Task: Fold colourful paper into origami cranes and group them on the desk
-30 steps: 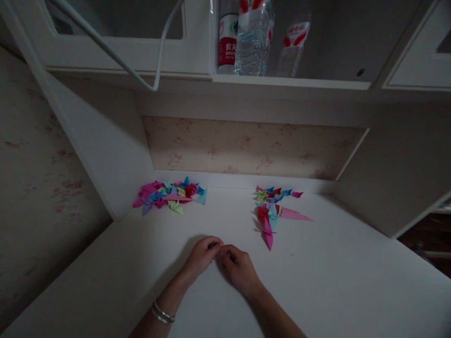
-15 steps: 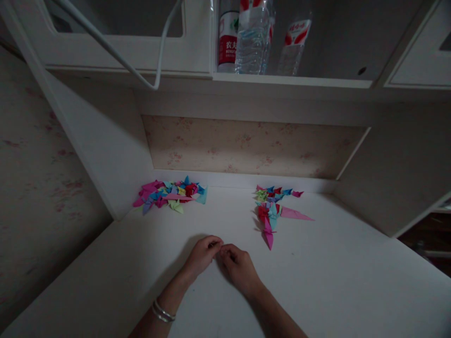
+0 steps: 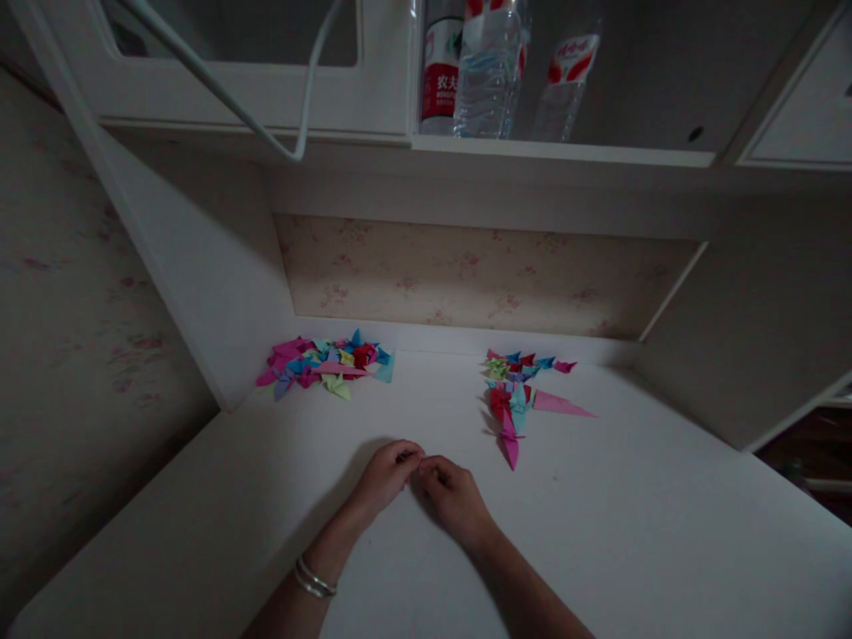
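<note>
My left hand (image 3: 391, 473) and my right hand (image 3: 454, 499) meet fingertip to fingertip over the middle of the white desk (image 3: 413, 577). Both are closed in a pinch, thumb against fingers. Whatever they hold, if anything, is too small or hidden to make out. Beyond my left hand lies a heap of folded paper cranes (image 3: 326, 362) in many colours. Past my right hand is a looser group of cranes (image 3: 519, 404), with a magenta crane (image 3: 509, 441) nearest to me and a long pink paper point (image 3: 563, 404) sticking out to the right.
Above the desk runs a white shelf holding clear plastic bottles (image 3: 489, 80) and a red-labelled bottle (image 3: 440, 84). A white cable (image 3: 266, 138) hangs down in front of it. Cabinet side panels (image 3: 179, 266) bound the desk left and right. Floral wallpaper (image 3: 479, 271) covers the back.
The whole view has shifted slightly, so things sit a little further right. My hands keep the same pinched pose, fingertips together.
</note>
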{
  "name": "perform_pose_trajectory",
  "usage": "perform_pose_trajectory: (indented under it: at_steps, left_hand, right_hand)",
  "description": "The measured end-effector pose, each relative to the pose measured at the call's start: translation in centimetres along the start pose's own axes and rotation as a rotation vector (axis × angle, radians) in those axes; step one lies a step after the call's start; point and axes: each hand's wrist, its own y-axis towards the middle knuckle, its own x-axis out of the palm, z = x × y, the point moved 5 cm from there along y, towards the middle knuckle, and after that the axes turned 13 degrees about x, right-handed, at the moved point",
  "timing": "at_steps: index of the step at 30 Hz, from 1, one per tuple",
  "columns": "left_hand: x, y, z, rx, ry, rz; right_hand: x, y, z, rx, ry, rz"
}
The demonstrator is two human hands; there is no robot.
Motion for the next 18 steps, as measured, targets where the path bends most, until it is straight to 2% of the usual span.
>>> perform_pose_trajectory:
  at_steps: [3, 9, 13, 18]
  left_hand:
    - [-0.2, 0.0, -0.1, 0.000, -0.039, 0.022]
    - [-0.5, 0.1, -0.7, -0.058, -0.110, 0.075]
    - [-0.4, 0.2, -0.6, -0.047, -0.128, 0.048]
    - [-0.6, 0.3, -1.2, -0.077, -0.195, 0.060]
  right_hand:
    - [-0.1, 2.2, 0.0, 0.079, 0.049, -0.034]
    - [-0.3, 9.5, -3.1, 0.053, -0.212, -0.010]
    - [2.5, 14.0, -5.9, -0.060, -0.536, -0.013]
    - [7.6, 17.2, -7.7, -0.207, -0.979, -0.101]
